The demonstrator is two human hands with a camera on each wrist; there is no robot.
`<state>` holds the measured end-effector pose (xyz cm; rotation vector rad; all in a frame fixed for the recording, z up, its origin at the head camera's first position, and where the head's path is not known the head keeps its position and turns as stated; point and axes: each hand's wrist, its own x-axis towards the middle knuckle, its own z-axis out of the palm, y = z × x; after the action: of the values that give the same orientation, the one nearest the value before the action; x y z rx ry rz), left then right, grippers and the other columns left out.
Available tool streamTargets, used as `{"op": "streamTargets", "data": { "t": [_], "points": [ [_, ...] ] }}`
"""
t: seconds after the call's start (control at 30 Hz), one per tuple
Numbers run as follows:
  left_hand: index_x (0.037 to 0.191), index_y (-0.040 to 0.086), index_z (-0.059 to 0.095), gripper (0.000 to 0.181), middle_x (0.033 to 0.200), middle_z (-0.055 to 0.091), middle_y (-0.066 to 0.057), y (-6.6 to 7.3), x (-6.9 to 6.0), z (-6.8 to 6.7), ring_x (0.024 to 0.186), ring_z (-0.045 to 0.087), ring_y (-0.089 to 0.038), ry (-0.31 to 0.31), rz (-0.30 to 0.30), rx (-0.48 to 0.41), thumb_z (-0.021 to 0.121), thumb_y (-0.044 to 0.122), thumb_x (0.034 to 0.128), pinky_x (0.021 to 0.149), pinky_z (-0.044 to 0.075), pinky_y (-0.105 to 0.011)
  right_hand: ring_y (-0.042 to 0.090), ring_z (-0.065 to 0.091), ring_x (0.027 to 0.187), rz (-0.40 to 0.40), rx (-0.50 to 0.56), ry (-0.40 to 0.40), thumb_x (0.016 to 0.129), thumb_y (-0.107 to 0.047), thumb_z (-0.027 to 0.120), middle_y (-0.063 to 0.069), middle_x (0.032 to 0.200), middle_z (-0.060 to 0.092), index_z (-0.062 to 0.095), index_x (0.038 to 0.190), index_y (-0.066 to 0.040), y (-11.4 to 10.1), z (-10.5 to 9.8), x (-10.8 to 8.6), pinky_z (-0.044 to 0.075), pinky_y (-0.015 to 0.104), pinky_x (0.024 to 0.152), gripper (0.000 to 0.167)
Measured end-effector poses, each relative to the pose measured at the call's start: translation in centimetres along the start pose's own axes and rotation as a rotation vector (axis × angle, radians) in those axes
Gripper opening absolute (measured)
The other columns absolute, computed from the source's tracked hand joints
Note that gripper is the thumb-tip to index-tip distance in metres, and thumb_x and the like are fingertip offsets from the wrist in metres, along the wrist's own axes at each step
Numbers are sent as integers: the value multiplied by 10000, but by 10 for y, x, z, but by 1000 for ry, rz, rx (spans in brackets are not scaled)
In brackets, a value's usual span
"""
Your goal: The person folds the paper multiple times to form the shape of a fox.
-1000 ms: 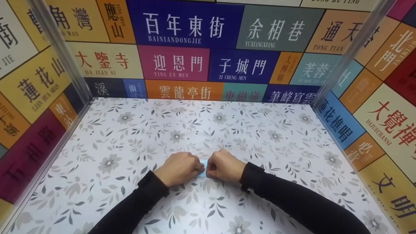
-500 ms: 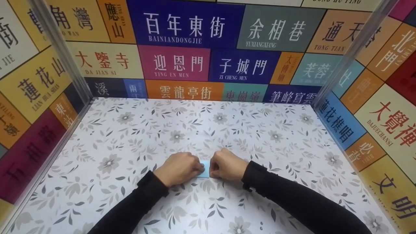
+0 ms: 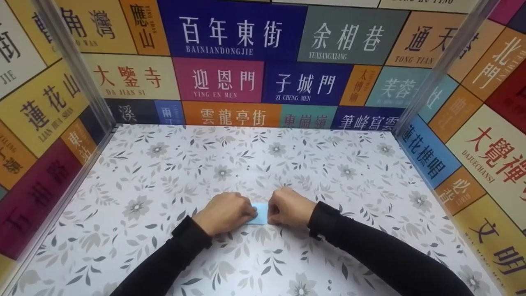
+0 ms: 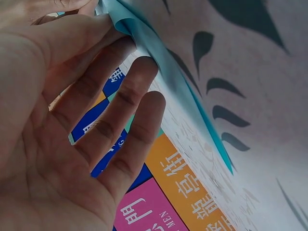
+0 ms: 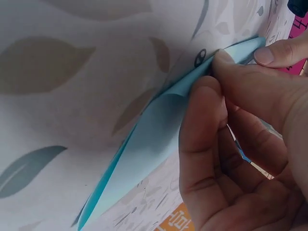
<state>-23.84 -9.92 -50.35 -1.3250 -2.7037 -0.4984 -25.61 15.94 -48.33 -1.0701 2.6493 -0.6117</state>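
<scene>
A folded sheet of light blue paper (image 3: 259, 214) lies on the flowered tabletop, between the two hands in the head view. At its left end the left hand (image 3: 227, 211) holds it, thumb and index finger at the paper, while the other fingers of this hand (image 4: 91, 110) stretch out loosely. The right hand (image 3: 289, 207) has its thumb and curled index finger on the paper's edge at the right. In the right wrist view the paper (image 5: 149, 130) shows two layers with a curved, lifted flap beside the right hand (image 5: 240, 130). The hands hide both ends of the paper in the head view.
The white tabletop (image 3: 246, 164) carries a grey leaf and flower print. Panels with coloured name signs (image 3: 234, 31) rise behind it and on both sides. Clear corner posts (image 3: 80, 70) stand at the back left and back right.
The right hand has slid a little to the right along the paper, so more blue shows between the hands. The left hand has stayed almost in place.
</scene>
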Motion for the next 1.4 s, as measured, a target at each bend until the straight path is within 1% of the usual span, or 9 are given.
{"op": "streamTargets", "data": {
  "t": [0.2, 0.33, 0.5, 0.8, 0.87, 1.0, 1.13, 1.3, 1.4],
  "points": [
    [1131, 195, 930, 135, 1065, 906, -33, 1, -1, 0, 961, 860, -279, -4, -21, -13, 853, 154, 1028, 859, 714, -452, 27, 664, 624, -9, -18, 2, 837, -33, 980, 33, 745, 842, 888, 836, -81, 4, -5, -4, 574, 203, 627, 103],
    [1142, 198, 931, 135, 1080, 908, -28, 1, -1, -1, 985, 861, -287, -6, -48, -13, 863, 178, 1026, 868, 713, -462, 18, 647, 621, -18, -21, 5, 847, -47, 978, 39, 747, 841, 887, 843, -69, 5, -6, -5, 566, 196, 620, 94],
    [1163, 194, 926, 141, 1103, 908, -34, 1, 0, -1, 1015, 862, -291, -28, -79, -17, 861, 199, 1038, 899, 712, -469, 3, 611, 618, -19, -26, -5, 840, -56, 984, 29, 741, 832, 885, 840, -84, 7, -8, -5, 543, 193, 617, 104],
    [1174, 189, 916, 143, 1122, 908, -49, 2, 2, -3, 1029, 863, -295, -59, -114, -57, 863, 191, 1042, 943, 712, -483, 39, 664, 644, -42, -42, -23, 847, -64, 996, 37, 765, 843, 887, 856, -80, 12, -14, -8, 585, 211, 654, 111],
    [1178, 191, 915, 144, 1132, 908, -49, 2, 2, -3, 1040, 865, -295, -63, -119, -62, 864, 199, 1044, 952, 712, -486, 46, 660, 643, -33, -52, -27, 841, -64, 1002, 35, 757, 838, 887, 847, -84, 13, -15, -9, 582, 216, 652, 117],
    [1178, 186, 917, 147, 1136, 909, -54, 3, 2, -3, 1043, 866, -303, -56, -118, -68, 868, 195, 1040, 949, 713, -490, 54, 655, 653, -12, -72, -27, 829, -66, 1010, 24, 747, 829, 885, 829, -97, 15, -15, -12, 575, 222, 663, 129],
    [1175, 187, 918, 149, 1142, 910, -50, 3, 2, -3, 1054, 869, -298, -53, -121, -65, 863, 177, 1038, 960, 713, -485, 66, 670, 669, -14, -78, -29, 836, -69, 1006, 23, 758, 829, 884, 838, -99, 16, -15, -14, 585, 227, 674, 125],
    [1152, 176, 923, 138, 1103, 913, -44, 3, 1, -2, 1016, 870, -289, -23, -103, -61, 871, 161, 1025, 922, 715, -474, 33, 620, 626, 20, -59, -38, 826, -49, 1005, 25, 740, 822, 883, 833, -86, 17, -17, -18, 555, 210, 629, 128],
    [1135, 170, 929, 131, 1083, 914, -38, 2, -1, -1, 1000, 871, -282, 1, -87, -63, 876, 153, 1017, 896, 716, -464, 8, 578, 603, 18, -39, -25, 814, -35, 1008, 22, 718, 812, 880, 816, -79, 19, -18, -20, 516, 192, 603, 135]
  ]
}}
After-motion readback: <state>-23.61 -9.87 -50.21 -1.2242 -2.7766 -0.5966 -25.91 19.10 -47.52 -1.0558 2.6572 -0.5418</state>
